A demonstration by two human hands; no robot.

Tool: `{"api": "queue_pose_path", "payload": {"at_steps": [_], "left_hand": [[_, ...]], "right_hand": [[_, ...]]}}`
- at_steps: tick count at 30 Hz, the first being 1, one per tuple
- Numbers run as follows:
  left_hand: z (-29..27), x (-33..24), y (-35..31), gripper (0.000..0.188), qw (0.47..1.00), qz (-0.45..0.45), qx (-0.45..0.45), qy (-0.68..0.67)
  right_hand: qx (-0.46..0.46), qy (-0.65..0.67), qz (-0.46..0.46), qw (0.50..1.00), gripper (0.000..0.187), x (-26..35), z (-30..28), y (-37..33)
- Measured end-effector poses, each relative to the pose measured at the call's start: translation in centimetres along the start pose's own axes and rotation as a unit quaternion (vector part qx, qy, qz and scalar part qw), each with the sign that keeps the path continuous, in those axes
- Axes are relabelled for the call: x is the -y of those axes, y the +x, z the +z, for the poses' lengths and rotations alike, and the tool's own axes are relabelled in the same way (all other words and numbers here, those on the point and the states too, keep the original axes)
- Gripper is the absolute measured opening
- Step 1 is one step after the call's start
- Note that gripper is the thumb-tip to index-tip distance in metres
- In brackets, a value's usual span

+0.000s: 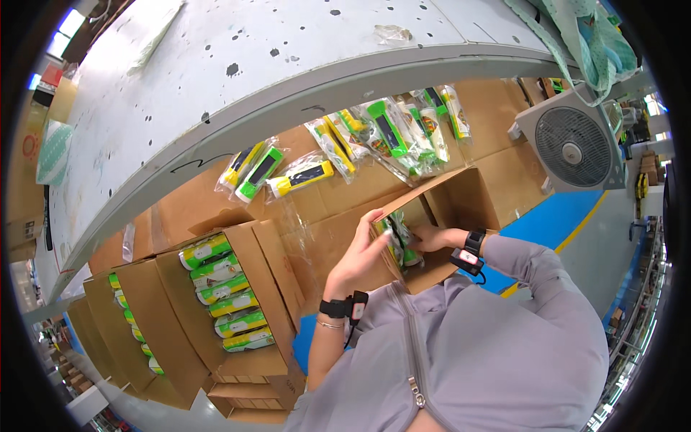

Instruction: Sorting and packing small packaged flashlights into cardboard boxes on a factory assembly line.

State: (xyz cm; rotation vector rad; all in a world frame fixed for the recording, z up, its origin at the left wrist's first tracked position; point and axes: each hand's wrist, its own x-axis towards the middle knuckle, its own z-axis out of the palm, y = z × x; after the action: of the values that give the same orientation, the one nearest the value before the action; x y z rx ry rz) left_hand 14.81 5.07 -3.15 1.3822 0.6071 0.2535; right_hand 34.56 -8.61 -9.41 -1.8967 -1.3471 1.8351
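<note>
An open cardboard box [461,198] stands tilted on its side edge in front of my body. Inside its left end lie several green and white tube-shaped items in clear bags [398,241]. My left hand [361,248] grips the box's left wall, fingers along the outer edge and the thumb over the inside, a little blurred. My right hand [430,238] reaches into the box from the right. Its curled fingers are against a bagged green and white tube [412,257], and the fingertips are partly hidden.
More bagged green and yellow tubes with dark panels [389,129] lie on cardboard [324,198] beyond the box. Left stand open cartons [248,252] holding rows of green and yellow packages [232,294]. A spotted white tabletop [288,43] overhangs the far side; a grey fan [574,144] stands right.
</note>
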Motion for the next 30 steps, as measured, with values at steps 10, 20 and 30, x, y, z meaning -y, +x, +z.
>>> {"api": "queue_pose_path", "payload": {"at_steps": [10,20,30], "left_hand": [[-10.8,6.6,9.4,0.063,0.819,-0.177,-0.401,-0.369],[-10.1,5.5,13.0,0.047,0.706,-0.264,-0.637,-0.163],[-3.7,-4.1,-0.4,0.045,0.823,0.128,-0.477,-0.279]], "right_hand": [[-0.1,-0.254,0.111,0.956,0.027,0.0,3.7,2.8],[-0.09,-0.182,0.096,0.974,0.032,1.0,2.4,2.1],[-0.443,0.046,-0.123,0.887,0.015,12.5,-4.0,-8.4]]}}
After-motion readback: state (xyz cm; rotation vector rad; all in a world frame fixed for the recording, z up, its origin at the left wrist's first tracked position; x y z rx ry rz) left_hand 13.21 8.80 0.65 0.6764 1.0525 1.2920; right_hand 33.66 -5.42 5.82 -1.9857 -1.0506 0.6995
